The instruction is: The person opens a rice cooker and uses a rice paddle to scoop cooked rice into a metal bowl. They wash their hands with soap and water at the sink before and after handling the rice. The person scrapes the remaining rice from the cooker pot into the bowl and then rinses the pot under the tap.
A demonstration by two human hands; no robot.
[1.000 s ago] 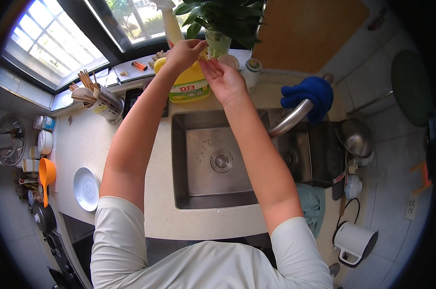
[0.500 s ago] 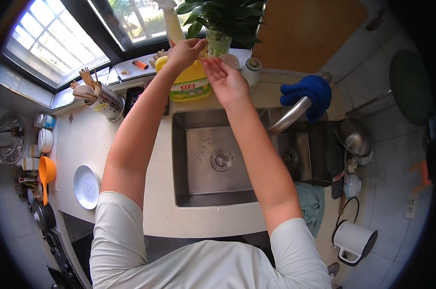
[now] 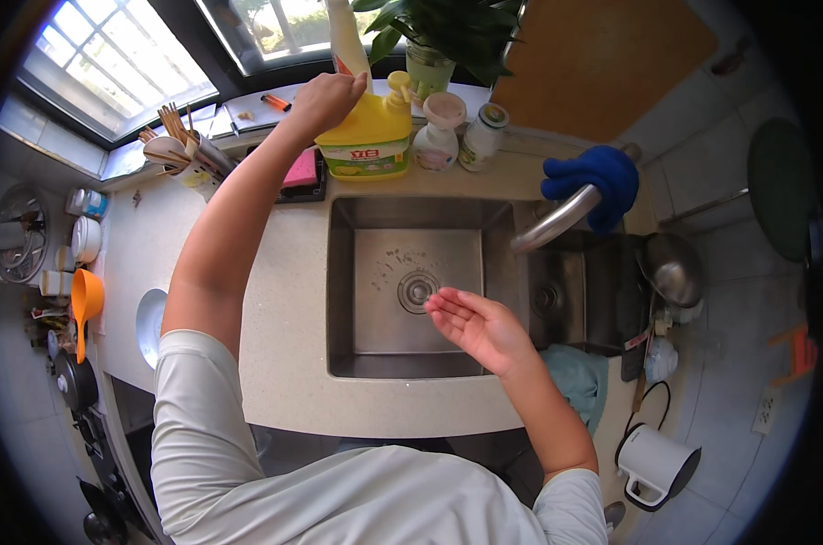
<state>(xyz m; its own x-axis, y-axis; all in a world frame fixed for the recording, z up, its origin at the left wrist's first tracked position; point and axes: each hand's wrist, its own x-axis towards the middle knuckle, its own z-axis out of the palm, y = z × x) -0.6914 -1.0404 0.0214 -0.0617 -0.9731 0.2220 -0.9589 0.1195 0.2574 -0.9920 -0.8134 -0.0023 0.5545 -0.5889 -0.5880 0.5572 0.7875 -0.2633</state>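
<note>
My left hand is stretched forward at the upper left shoulder of a yellow detergent jug. Its fingers are curled and close together; what lies inside them, if anything, is hidden. The jug's yellow pump head stands free to the right of that hand. Behind it rises a tall white bottle. My right hand hovers over the near right part of the large steel sink basin, palm up and slightly cupped, with its fingers extended side by side. I make out no object on the palm.
A white pump bottle and a lidded jar stand beyond the sink. The faucet carries a blue cloth. A pink sponge and utensil holder are left; a plate is partly behind my left arm.
My right hand has drawn back from beside the pump to above the sink. My left hand has left the pump head and shifted left. The detergent jug stays in place.
</note>
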